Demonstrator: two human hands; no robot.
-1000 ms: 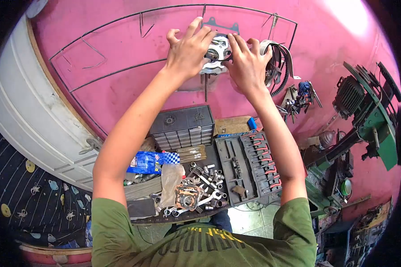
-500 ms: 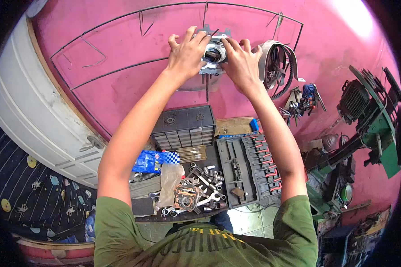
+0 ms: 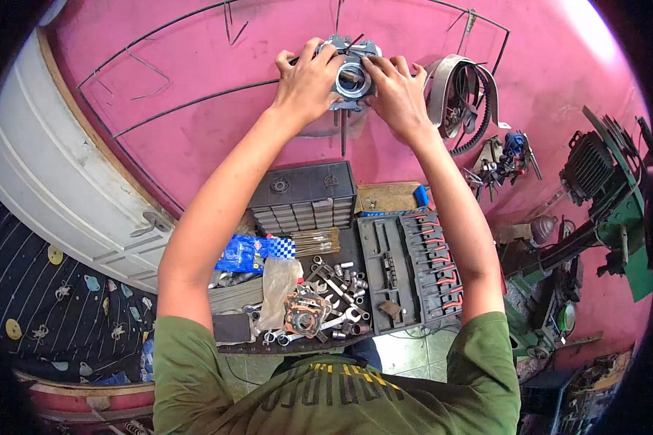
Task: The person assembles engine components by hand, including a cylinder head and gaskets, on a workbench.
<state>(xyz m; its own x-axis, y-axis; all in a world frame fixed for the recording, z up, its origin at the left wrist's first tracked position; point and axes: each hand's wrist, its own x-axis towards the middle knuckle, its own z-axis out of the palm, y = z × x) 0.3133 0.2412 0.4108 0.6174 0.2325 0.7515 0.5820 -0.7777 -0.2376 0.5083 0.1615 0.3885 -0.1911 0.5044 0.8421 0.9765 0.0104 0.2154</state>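
Observation:
A grey metal engine part (image 3: 352,78) with a round bore is held up in front of the pink wall, above the bench. My left hand (image 3: 308,81) grips its left side, fingers bent over the upper edge. On the opposite side, my right hand (image 3: 397,94) holds it, with the fingertips along the rim. Both arms are stretched out. Dark rods show above and below the part; what they join to is hard to tell.
Below are a black drawer cabinet (image 3: 302,194), a tray of red-handled pliers (image 3: 434,268), a blue packet (image 3: 241,255), wrenches (image 3: 341,319) and a gasket (image 3: 305,315). Belts (image 3: 442,94) hang at the right, near a green machine (image 3: 617,217). A white door (image 3: 72,174) stands left.
The part now shows its bore more directly and sits slightly lower against the wall rack. Both hands remain on it. The whole view has shifted a little.

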